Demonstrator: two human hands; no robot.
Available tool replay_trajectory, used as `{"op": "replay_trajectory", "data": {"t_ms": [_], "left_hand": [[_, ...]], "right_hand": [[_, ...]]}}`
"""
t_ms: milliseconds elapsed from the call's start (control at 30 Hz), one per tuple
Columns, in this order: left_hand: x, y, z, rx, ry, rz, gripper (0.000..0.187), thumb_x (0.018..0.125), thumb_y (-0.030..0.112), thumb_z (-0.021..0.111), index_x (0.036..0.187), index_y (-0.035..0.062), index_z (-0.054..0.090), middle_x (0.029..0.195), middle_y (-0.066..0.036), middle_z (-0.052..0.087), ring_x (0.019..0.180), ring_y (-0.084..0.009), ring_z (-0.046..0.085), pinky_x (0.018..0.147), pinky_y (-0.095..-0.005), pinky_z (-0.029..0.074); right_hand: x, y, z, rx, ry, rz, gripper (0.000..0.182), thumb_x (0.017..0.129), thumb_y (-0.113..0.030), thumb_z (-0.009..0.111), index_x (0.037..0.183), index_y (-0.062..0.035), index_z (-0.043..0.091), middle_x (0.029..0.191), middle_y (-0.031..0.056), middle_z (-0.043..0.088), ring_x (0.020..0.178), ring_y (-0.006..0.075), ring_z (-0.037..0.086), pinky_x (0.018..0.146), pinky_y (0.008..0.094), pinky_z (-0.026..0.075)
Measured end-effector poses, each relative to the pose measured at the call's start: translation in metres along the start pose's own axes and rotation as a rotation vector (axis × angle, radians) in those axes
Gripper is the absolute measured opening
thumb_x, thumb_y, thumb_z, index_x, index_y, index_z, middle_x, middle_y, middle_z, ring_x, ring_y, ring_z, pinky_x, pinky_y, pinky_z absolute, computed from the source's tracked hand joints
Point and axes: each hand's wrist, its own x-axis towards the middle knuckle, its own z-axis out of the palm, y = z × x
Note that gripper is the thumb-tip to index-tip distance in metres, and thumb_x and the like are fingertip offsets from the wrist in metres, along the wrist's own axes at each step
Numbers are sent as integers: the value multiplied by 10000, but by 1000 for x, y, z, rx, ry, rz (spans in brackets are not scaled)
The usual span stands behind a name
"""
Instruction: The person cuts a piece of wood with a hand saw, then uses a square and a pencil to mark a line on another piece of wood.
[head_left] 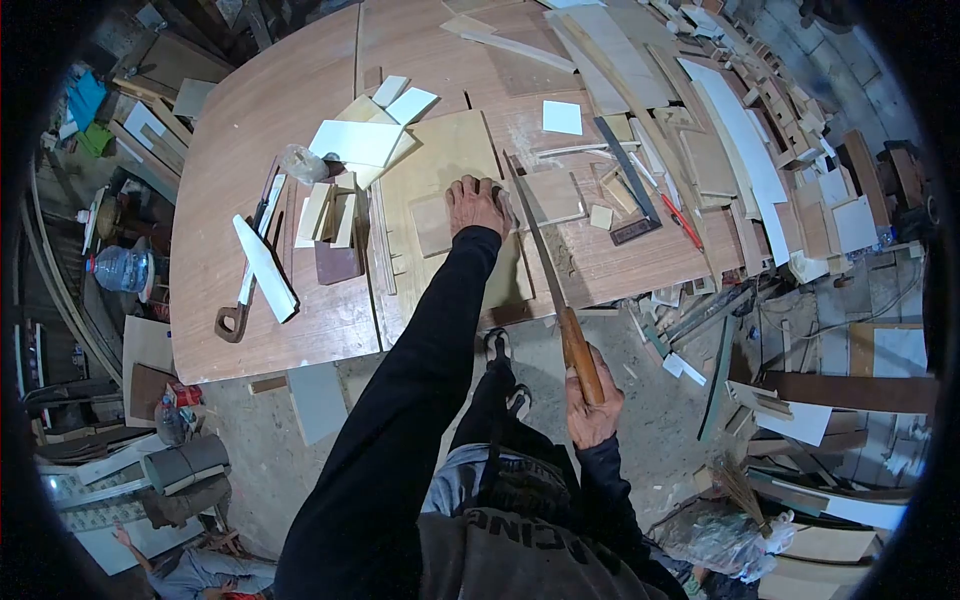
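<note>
My left hand (475, 207) presses down on a thin wooden board (432, 225), its fingers bent near the board's far edge. This board lies across a larger plywood sheet (450, 140) on the table. My right hand (593, 408) is closed around the wooden handle (578, 350) of a handsaw. The saw's long narrow blade (540, 245) points away from me and passes over the thin board, just right of my left hand. Whether its teeth have entered the wood cannot be made out.
The brown table (270, 340) carries white offcuts (355, 143), a second saw (232, 318), a plastic jar (302, 163), a try square (635, 228) and a red pencil (683, 222). Long strips and scrap wood crowd the right. Another person (205, 572) is at lower left.
</note>
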Motion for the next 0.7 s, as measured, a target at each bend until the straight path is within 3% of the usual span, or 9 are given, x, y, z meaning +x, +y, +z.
{"op": "replay_trajectory", "data": {"t_ms": [67,200,400,533,600,700], "left_hand": [[-1,3,-4,25,-27,-23,352,755,267,637,1035,56,604,1072,-164,498,1063,-331,449,971,-450,340],[-1,1,-2,7,4,-16,341,733,245,646,1016,60,602,1066,-158,494,1056,-324,447,958,-440,340],[1,-1,3,4,-15,-25,357,705,230,660,1016,65,603,1064,-153,494,1056,-322,450,950,-438,340],[-2,1,-5,13,-8,-21,360,700,229,669,1017,70,604,1068,-153,496,1074,-324,450,951,-438,343],[-4,3,-5,18,-23,-18,361,700,230,671,1018,73,604,1069,-152,496,1080,-325,450,951,-439,344],[4,3,-3,29,-11,-27,363,699,232,679,1019,78,605,1074,-151,496,1083,-324,450,962,-440,343]], "right_hand": [[-6,11,1,80,-52,96,379,960,-119,476,1325,-18,485,828,44,540,462,85,385,447,211,331],[-14,9,-4,118,-110,207,397,981,-180,428,1338,-7,458,836,59,510,469,90,356,458,204,328],[1,28,12,79,-71,62,408,991,-162,398,1362,8,418,890,79,538,453,85,357,428,198,321],[-11,20,3,177,-94,211,390,979,-132,406,1344,-4,454,969,90,570,438,86,340,425,197,311],[7,18,12,-116,-13,-137,388,964,-85,426,1343,-8,464,1002,90,607,445,91,393,438,208,350],[5,27,12,-195,7,-139,427,911,-24,495,1338,-29,487,974,94,641,493,93,466,475,219,403]]}}
